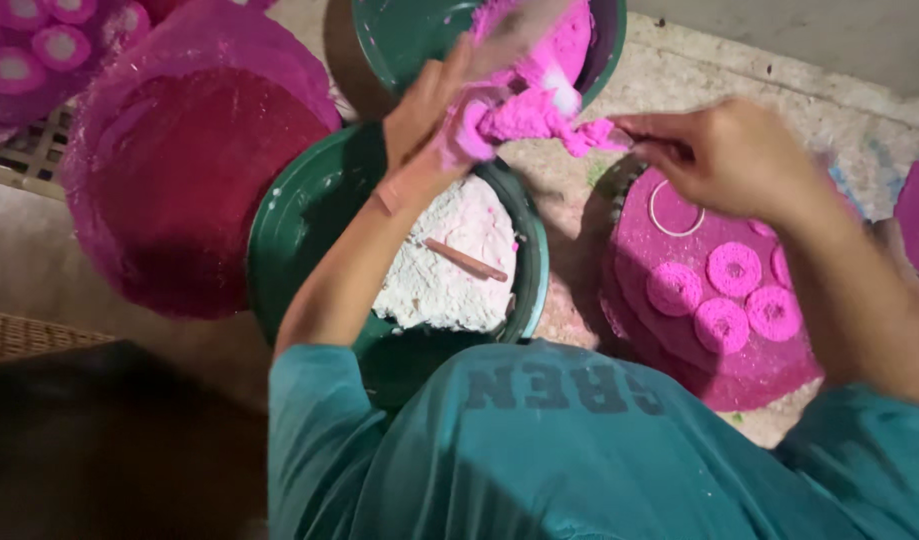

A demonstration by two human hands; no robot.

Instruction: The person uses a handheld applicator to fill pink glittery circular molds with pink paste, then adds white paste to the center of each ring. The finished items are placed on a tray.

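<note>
Teal sleeve [539, 450] nearest; left hand [434, 115] grips crumbly pink powder [529, 115], right hand [729, 155] pinches some.

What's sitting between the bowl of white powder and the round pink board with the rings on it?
In the head view, only a bare strip of pink-dusted floor separates the green bowl of white powder from the pink board; nothing lies on it.

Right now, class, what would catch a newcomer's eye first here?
Vivid pink paste, pulled between the left hand and right hand near the top centre. Below it, a green bowl of white powder. On the right, pink rings lie on a pink disc.
</note>
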